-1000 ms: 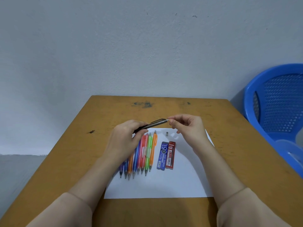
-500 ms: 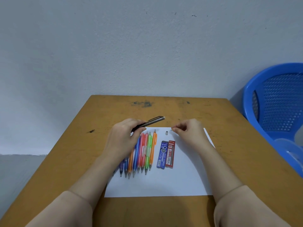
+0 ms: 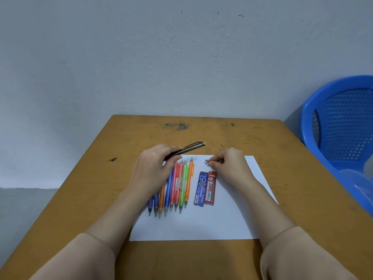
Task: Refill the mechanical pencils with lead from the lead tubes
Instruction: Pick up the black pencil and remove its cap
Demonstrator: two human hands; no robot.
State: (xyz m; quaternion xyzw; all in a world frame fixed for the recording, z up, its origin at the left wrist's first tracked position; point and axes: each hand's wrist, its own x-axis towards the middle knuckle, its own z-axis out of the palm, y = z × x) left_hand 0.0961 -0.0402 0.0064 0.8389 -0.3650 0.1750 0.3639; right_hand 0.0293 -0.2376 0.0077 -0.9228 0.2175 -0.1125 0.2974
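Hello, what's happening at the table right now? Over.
Left hand grips dark pencil. Right hand curled beside small cap on paper, hold unclear. Lead tubes untouched, path open.

A sheet of paper (image 3: 201,225) lies on the tabletop (image 3: 90,188). A row of pencils (image 3: 177,186) lies on the sheet's left half, two lead tubes (image 3: 201,188) side by side at its middle, a small cap (image 3: 206,162) near its far edge. The left hand (image 3: 155,168) holds one pencil (image 3: 191,148) over the sheet's far-left corner; the right hand (image 3: 232,166) is over its far-right part.

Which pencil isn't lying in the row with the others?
The dark pencil: the left hand grips it, tilted upward, while the coloured pencils lie side by side on the paper.
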